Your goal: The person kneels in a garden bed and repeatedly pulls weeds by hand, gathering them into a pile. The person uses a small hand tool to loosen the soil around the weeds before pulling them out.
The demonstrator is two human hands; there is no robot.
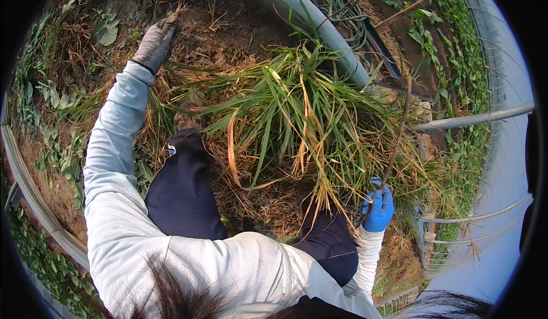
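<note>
My left hand [159,38], in a grey knit glove, reaches to the upper left, low over the soil. Its fingers are closed at a small tuft of yellowish weeds [179,10]. In a blue glove, my right hand [379,207] grips a thin brown wooden stick [399,135] at the lower right. The stick points up and away; its far end overlaps a dark flat metal piece [406,87], and whether they join is unclear. Between my hands lies a large heap of long green and dry grass [299,100], in front of my knees.
A thick pale pipe [308,19] runs down to the heap. Green rope [342,11] lies behind it, near a dark metal bar [381,47]. Leafy plants [466,62] line the greenhouse film [505,83] at right. Thinner metal pipes [475,120] cross there. Another curved pipe [38,207] stands at left.
</note>
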